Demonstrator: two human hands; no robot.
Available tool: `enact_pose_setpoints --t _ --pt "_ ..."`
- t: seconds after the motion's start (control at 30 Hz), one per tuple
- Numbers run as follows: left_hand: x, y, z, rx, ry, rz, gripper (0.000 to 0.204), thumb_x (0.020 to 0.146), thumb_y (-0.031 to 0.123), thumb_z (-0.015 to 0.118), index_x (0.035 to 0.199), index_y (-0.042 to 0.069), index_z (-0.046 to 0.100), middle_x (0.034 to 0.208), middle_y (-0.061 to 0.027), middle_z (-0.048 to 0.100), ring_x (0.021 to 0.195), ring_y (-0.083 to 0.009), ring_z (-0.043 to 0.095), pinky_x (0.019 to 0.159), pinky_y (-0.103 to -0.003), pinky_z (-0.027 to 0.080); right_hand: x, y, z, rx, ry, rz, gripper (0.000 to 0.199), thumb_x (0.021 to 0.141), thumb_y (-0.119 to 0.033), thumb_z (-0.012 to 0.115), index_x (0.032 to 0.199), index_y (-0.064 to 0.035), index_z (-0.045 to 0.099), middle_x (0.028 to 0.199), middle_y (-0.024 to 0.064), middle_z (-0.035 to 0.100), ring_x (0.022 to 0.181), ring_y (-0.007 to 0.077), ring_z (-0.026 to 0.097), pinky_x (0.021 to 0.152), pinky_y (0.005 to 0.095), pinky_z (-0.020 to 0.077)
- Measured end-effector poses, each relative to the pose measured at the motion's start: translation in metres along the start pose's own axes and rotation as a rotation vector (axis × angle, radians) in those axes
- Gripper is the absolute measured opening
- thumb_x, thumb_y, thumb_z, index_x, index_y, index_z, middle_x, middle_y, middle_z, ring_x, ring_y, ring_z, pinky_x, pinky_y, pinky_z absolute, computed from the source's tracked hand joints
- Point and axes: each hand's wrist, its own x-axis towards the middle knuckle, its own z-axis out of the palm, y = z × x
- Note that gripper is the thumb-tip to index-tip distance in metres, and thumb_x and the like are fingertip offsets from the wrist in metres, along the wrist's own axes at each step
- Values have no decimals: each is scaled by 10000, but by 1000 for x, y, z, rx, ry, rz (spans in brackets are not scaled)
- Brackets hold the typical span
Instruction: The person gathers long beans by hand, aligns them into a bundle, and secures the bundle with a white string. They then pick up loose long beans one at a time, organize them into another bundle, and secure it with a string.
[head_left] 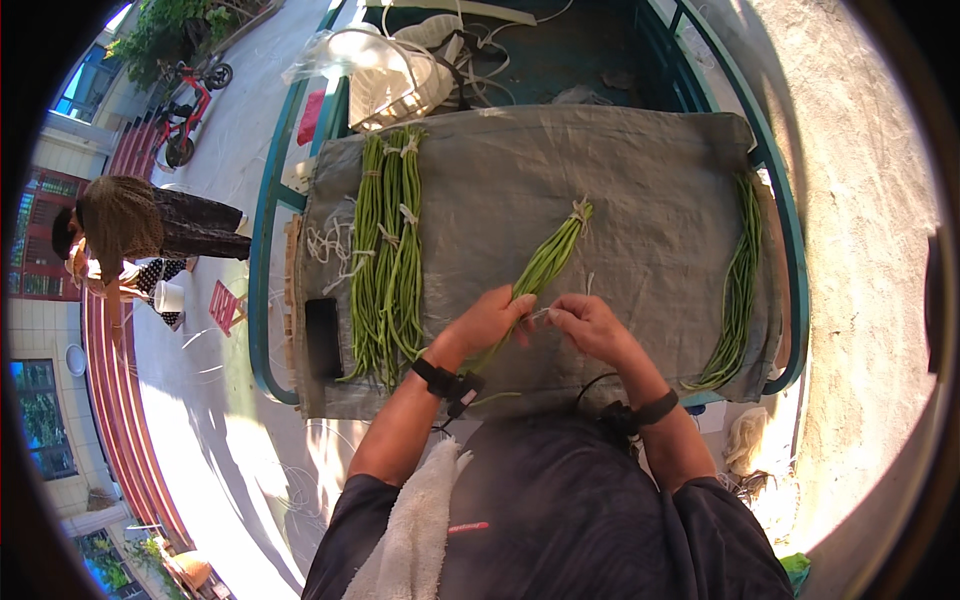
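My left hand (497, 318) is closed around the lower part of a bundle of long green beans (545, 256). A pale tie (579, 214) binds the far end of that bundle. Just right of it, my right hand (590, 325) pinches a thin white string (538, 314) that runs toward the beans at my left hand. Several tied bundles of long beans (387, 260) lie side by side on the left of the grey cloth (480, 180). More loose-looking long beans (738, 290) stretch along its right edge.
White ties (335, 243) and a black phone-like slab (322, 338) lie at the cloth's left edge. A green metal rail (262, 290) frames the cart bed. White baskets (395, 78) stand beyond the cloth. Two people (130, 225) are off to the left, near a red bicycle (185, 115).
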Motion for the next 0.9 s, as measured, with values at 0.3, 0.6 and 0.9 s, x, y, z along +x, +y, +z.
enact_pose_setpoints --t 0.3,0.6,0.9 --pt "-7 3 15 355 121 55 319 1061 321 547 1021 6 571 756 -57 630 657 -162 615 645 -347 491 8 -36 -21 -656 133 -374 155 858 -157 675 925 -18 678 881 179 678 820 385 659 718 459 516" --pt "-1 -5 16 397 97 143 340 1045 335 582 1015 -4 573 782 -123 632 697 -266 618 655 -414 489 35 -89 -22 -918 -73 -643 74 829 -109 702 843 -56 654 905 120 629 794 370 639 714 468 510" --pt "-6 -4 29 774 349 180 318 987 310 635 1051 0 600 991 -286 665 968 -493 618 790 -564 489 136 -70 -4 -654 -338 -487 140 791 -135 759 883 -36 723 810 100 718 724 218 674 676 368 514"
